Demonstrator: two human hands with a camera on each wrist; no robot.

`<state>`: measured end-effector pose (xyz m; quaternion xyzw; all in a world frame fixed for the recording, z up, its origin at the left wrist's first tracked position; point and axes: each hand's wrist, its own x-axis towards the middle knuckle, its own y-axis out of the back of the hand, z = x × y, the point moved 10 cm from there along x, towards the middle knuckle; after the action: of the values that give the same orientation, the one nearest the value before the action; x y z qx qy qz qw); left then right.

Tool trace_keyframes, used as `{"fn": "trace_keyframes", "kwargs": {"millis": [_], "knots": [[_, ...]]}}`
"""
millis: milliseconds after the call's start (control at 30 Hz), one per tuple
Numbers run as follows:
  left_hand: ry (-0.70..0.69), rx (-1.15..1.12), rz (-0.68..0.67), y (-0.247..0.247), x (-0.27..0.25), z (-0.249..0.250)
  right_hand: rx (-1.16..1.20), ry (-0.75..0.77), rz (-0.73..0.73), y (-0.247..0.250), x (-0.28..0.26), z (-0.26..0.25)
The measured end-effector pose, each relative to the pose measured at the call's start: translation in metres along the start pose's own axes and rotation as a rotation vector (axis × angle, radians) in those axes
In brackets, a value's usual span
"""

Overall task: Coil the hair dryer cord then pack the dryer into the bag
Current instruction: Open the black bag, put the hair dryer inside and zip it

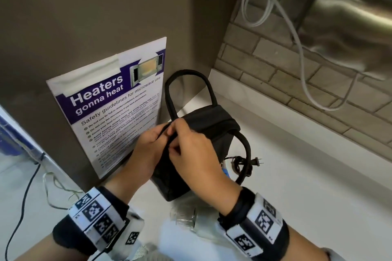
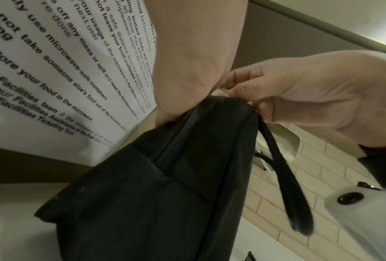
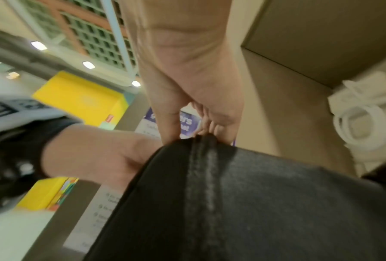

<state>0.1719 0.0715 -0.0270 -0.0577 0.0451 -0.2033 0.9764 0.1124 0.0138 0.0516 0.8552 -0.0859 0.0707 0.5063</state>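
Observation:
A black fabric bag with two loop handles stands upright on the white counter. My left hand and right hand both pinch its near top edge by the zipper. The left wrist view shows the bag with my right hand gripping its corner. Behind the bag lies a bundled black cord with its plug, and a bit of blue shows beside it. The dryer's body is hidden.
A microwave safety poster leans on the brown panel at the left. A white cable hangs on the tiled wall beside a steel appliance. A clear plastic object lies on the counter near my wrists.

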Motion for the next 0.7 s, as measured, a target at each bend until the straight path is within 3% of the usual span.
{"fn": "trace_keyframes", "kwargs": {"millis": [100, 300, 433, 500, 567, 700], "knots": [[0.086, -0.045, 0.004, 0.003, 0.007, -0.011, -0.201, 0.109, 0.059, -0.005, -0.01, -0.019], [0.125, -0.05, -0.094, -0.006, 0.017, -0.013, -0.317, 0.21, 0.123, -0.016, -0.026, -0.028], [0.062, 0.089, -0.08, -0.005, 0.027, 0.002, -0.47, 0.273, 0.041, -0.051, -0.035, -0.023], [0.065, 0.097, -0.15, -0.012, 0.027, 0.001, -0.533, 0.274, -0.034, -0.07, -0.037, -0.015], [0.058, 0.121, -0.183, -0.015, 0.026, 0.0, -0.509, 0.239, -0.104, -0.074, -0.038, -0.006], [-0.048, 0.285, -0.112, -0.009, 0.028, 0.008, -0.185, 0.18, -0.229, -0.048, -0.046, -0.004]]}}
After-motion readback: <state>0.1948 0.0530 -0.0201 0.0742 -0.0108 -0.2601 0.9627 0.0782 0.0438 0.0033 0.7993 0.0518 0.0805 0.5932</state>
